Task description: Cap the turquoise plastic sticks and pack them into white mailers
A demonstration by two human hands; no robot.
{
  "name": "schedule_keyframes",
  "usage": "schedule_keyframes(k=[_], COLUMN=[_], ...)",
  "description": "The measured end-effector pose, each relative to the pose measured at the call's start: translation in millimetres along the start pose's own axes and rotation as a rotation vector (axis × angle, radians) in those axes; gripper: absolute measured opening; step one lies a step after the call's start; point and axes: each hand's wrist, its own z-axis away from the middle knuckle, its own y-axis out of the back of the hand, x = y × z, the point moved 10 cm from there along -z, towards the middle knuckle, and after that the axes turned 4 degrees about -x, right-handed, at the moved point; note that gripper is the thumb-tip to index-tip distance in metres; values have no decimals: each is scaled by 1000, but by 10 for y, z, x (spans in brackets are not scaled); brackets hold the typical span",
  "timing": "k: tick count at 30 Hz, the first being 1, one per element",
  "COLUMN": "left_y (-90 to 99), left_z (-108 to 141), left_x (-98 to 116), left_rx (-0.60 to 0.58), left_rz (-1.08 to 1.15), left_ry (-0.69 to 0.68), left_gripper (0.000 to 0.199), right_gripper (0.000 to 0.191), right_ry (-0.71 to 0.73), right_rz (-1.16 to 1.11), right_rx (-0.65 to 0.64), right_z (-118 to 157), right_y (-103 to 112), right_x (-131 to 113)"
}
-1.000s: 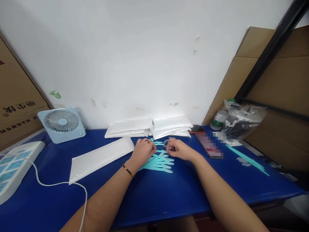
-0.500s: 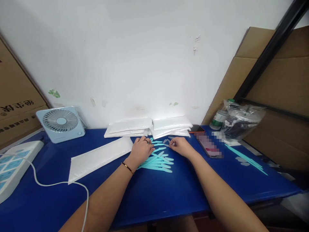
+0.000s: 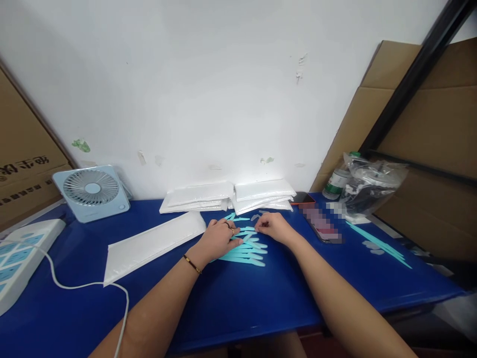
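Several slim turquoise eyebrow razors (image 3: 242, 256) lie fanned in a loose pile on the blue table, their pale ends toward the right. Over the pile's left side, my left hand (image 3: 219, 239) is closed on one eyebrow razor (image 3: 246, 229), its thumb low near the other handles. At that razor's right end, my right hand (image 3: 276, 227) is closed in a pinch on a small clear cap, mostly hidden by the fingertips. Small translucent caps (image 3: 255, 217) lie just behind the right fingers. A few more razors (image 3: 231, 217) rest beyond my left hand.
White padded mailers (image 3: 197, 194) are stacked against the wall, and one mailer (image 3: 152, 246) lies left of my hand. A fan (image 3: 91, 191), power strip (image 3: 26, 258) and white cable (image 3: 74, 286) are leftward. To the right are a phone (image 3: 322, 223), bottle (image 3: 337, 184) and more razors (image 3: 380, 246).
My right hand has shifted slightly left, from beside the translucent caps to the razor's end. My left hand has moved a little down and left, its fingers now on that razor.
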Motion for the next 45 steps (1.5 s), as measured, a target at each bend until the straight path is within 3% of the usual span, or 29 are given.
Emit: schedule_keyframes(k=[6, 8, 13, 17, 23, 27, 40, 45], left_y=[-49, -31, 41, 3, -19, 0, -36, -46], left_z=[0, -11, -16, -34, -46, -36, -19, -3], left_x=[77, 32, -111, -55, -26, 44, 105, 113], left_rx=[-56, -21, 129, 147, 125, 107, 33, -2], left_rz=[83, 80, -18, -105, -144, -106, 9, 70], left_ry=[-51, -9, 149, 131, 115, 66, -40, -77], left_gripper=[47, 47, 50, 52, 54, 55, 48, 48], right_gripper=[14, 12, 22, 14, 21, 11, 8, 12], right_ry=[57, 60, -44, -63, -57, -62, 82, 110], right_rz=[11, 53, 250, 353, 278, 347, 175, 37], right_rx=[-74, -42, 195, 120, 164, 228, 193, 119], right_z=[23, 12, -76, -179, -138, -83, -123, -107], right_y=[-44, -18, 123, -15, 61, 155, 43, -20], right_x=[-106, -109, -20, 61, 180, 178, 125, 75])
